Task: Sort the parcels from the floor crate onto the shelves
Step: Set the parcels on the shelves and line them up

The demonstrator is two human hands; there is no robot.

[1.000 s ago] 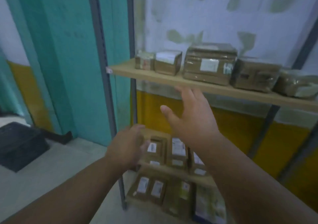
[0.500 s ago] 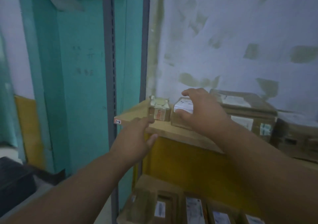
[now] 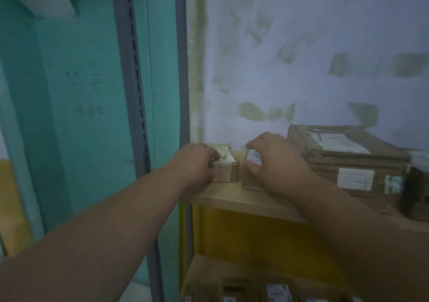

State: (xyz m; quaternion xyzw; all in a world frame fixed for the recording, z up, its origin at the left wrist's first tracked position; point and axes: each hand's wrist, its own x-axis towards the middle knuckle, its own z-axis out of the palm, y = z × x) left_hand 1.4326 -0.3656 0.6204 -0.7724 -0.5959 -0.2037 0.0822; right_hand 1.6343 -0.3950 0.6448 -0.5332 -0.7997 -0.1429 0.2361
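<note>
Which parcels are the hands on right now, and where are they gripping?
Left hand grips the small end parcel by its left side and top. Right hand grips the next parcel over its top, thumb on the front.

The shelf (image 3: 243,200) is smooth, pale wood on a matt grey metal upright (image 3: 130,92). The large parcel (image 3: 348,160) is brown cardboard under glossy tape with paper labels.

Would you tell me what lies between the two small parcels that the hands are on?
Only a narrow strip of bare wooden shelf separates the left parcel from the right parcel, as the head view shows.
</note>
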